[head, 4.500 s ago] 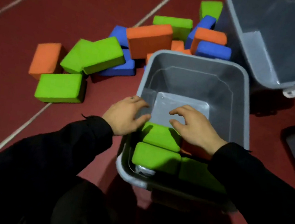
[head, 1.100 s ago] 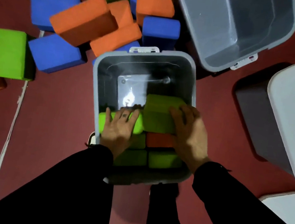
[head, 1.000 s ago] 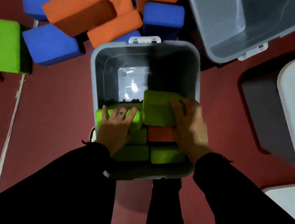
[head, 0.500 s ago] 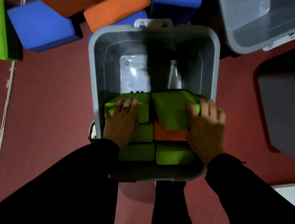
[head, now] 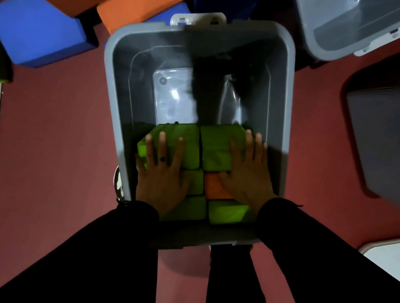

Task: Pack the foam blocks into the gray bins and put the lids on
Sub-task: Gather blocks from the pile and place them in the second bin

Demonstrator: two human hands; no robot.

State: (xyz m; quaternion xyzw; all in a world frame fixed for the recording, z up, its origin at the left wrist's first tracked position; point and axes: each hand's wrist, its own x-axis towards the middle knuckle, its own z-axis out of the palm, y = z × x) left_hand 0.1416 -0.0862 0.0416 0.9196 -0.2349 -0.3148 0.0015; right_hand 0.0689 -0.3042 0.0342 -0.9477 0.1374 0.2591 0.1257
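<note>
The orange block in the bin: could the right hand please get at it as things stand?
Probably yes. The orange block lies partly under the right hand, with green blocks packed around and partly over it, so lifting it out looks awkward.

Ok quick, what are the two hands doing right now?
Left hand: open, flat on a green block, gripping nothing.
Right hand: open, flat on the other green block, gripping nothing.

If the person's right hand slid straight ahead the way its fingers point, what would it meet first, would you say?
The right hand lies flat on a green foam block, fingers pointing to the gray plastic bin's far end. Past the block's edge the bare bin floor lies lower, so probably nothing until the far wall; depth is unclear.
</note>
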